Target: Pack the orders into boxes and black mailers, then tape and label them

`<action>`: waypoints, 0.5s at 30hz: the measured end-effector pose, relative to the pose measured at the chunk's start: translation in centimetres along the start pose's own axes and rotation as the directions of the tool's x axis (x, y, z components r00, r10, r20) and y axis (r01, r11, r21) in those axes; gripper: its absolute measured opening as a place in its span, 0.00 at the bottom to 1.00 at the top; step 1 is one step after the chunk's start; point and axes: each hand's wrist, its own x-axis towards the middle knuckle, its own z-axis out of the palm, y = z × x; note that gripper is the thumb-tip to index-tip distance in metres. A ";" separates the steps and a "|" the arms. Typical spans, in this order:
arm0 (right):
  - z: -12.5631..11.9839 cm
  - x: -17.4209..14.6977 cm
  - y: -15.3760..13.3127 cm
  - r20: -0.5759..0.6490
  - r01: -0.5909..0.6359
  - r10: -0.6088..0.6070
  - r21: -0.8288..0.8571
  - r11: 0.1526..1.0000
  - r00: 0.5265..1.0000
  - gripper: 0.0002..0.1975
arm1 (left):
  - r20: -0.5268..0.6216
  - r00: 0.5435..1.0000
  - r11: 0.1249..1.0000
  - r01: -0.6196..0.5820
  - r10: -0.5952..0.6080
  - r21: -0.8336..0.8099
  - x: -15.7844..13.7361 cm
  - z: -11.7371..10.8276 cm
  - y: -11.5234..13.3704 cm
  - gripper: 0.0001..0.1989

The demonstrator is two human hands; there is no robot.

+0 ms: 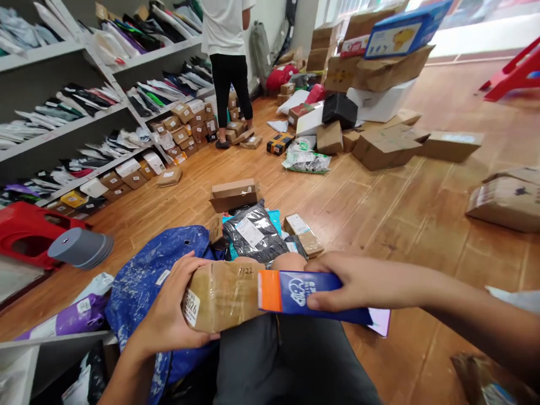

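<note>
My left hand grips the left end of a small brown cardboard box, which is held over my knees. A white label reading 3026 is stuck near the fingers, and handwritten digits show along the top. In my right hand is a flat dark-blue packet with an orange end and a white printed figure. The orange end meets or overlaps the right side of the box; I cannot tell if it presses on it. Below the packet, a pale lilac flat piece sticks out, mostly hidden.
A blue sack lies at my left, with a black parcel and a small carton just ahead. Shelves of parcels line the left wall. A person stands beside them. Cartons are heaped at the right.
</note>
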 end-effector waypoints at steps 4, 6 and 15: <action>0.0 1.0 -3.8 0.011 -0.125 0.128 -0.144 0.982 0.992 0.22 | 0.015 1.000 0.999 -0.027 0.026 0.042 -0.1 0.4 0.6 0.50; -0.3 0.9 -5.7 0.002 -0.201 0.208 -0.234 0.951 0.978 0.19 | 0.022 0.998 0.996 -0.053 0.052 0.075 0.3 0.5 1.3 0.50; 0.2 1.0 -9.7 -0.048 -0.308 0.339 -0.552 0.775 0.940 0.20 | 0.062 0.987 0.955 -0.162 0.151 0.250 2.5 1.3 5.8 0.43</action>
